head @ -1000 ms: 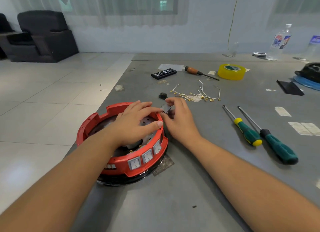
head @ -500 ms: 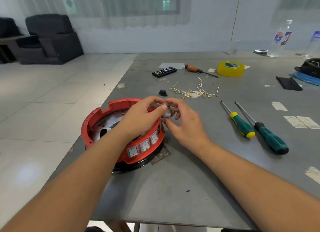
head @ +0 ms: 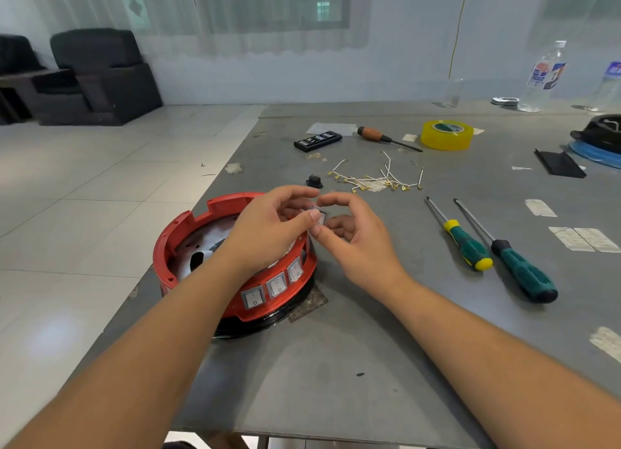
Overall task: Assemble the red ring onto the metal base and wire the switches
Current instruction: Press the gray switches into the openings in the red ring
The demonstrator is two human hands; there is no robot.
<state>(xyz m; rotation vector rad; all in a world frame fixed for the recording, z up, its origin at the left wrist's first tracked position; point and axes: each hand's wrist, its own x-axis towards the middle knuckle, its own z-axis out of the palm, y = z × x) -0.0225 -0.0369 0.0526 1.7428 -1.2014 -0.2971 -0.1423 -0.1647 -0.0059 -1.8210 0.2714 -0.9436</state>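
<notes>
At the left edge of the grey desk, the red plastic ring sits on the round metal base, three white rocker switches already seated in its near wall. Just above the ring's right rim, both hands pinch a fourth small white rocker switch, apparently orienting it for an open slot. Left hand arches over the ring, thumb on the switch; right hand grips it from beside, fingers curled. White terminal wires lie unused farther back, near two green-handled screwdrivers.
</notes>
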